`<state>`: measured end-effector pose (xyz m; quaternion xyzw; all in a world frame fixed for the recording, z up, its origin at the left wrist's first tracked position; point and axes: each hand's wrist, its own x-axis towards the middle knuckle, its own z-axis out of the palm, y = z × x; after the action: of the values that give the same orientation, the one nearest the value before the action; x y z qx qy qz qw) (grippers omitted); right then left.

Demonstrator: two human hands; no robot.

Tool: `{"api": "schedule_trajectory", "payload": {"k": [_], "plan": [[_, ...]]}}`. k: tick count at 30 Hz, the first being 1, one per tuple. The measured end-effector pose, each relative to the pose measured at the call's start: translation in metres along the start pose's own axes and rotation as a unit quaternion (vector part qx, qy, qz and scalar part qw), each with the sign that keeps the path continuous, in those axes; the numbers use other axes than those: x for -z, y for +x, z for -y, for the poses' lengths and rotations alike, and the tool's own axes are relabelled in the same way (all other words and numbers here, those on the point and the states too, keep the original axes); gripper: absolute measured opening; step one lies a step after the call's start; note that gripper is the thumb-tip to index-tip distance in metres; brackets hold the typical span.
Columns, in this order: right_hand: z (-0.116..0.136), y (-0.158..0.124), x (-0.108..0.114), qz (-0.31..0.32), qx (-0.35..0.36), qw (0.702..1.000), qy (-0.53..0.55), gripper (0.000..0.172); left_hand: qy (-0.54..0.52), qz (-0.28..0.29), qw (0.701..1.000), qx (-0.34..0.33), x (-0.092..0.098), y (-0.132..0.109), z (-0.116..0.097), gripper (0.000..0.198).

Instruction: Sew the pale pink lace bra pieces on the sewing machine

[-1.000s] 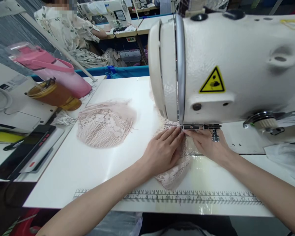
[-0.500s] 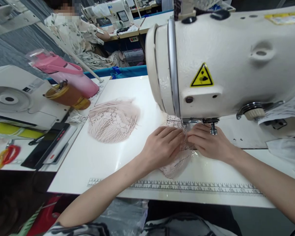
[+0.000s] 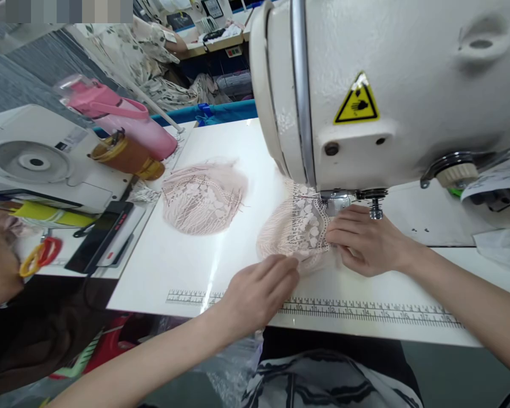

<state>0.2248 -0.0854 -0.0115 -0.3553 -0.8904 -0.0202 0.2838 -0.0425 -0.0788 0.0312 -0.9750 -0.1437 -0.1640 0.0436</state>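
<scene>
A pale pink lace piece (image 3: pixel 308 224) lies under the sewing head of the white sewing machine (image 3: pixel 382 62), by the presser foot. My right hand (image 3: pixel 368 241) is closed with its fingertips on the right edge of this lace, just below the metal tension post. At the lace's front edge is my left hand (image 3: pixel 261 292), its fingers bent and pressed together on the fabric; the thumb is hidden. A second lace piece (image 3: pixel 204 198), rounded and with loose threads at its right side, lies flat on the white table to the left.
A printed ruler (image 3: pixel 344 309) runs along the table's front edge. On the left stand a pink bottle (image 3: pixel 123 116), a brown cup (image 3: pixel 127 158) and another machine (image 3: pixel 46 158), with scissors (image 3: pixel 40 255) below. A co-worker's hand (image 3: pixel 0 260) shows at the far left.
My left hand has moved toward me and left, to the lace's front edge. The lace now lies spread out wider to the left. My right hand stays by the needle area. The view has tilted down.
</scene>
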Motion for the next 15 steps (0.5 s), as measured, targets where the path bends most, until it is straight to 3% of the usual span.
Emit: {"api": "schedule_trajectory", "payload": {"k": [3, 5, 8, 11, 13, 15], "plan": [[-0.002, 0.0, -0.001, 0.007, -0.005, 1.0, -0.001, 0.022, -0.111, 0.024, 0.981, 0.159, 0.017, 0.014, 0.005, 0.014], [-0.002, 0.0, -0.003, -0.007, -0.002, 1.0, -0.021, 0.017, -0.134, 0.042, 0.973, 0.182, 0.026, 0.026, 0.013, 0.015], [-0.002, 0.002, -0.001, -0.042, 0.021, 0.999, -0.027, 0.005, -0.139, 0.082, 0.981, 0.107, 0.022, 0.045, 0.026, 0.019], [-0.002, 0.002, 0.003, -0.06, 0.041, 0.997, -0.022, 0.005, -0.099, 0.126, 0.987, 0.012, 0.001, 0.057, 0.035, 0.018], [-0.003, 0.002, 0.005, -0.049, 0.046, 0.997, -0.023, 0.008, -0.056, 0.106, 0.992, -0.027, -0.014, 0.06, 0.037, 0.003], [-0.004, 0.002, 0.004, -0.023, 0.035, 0.999, -0.019, 0.01, -0.022, 0.049, 0.997, -0.047, -0.025, 0.058, 0.035, 0.016]]}}
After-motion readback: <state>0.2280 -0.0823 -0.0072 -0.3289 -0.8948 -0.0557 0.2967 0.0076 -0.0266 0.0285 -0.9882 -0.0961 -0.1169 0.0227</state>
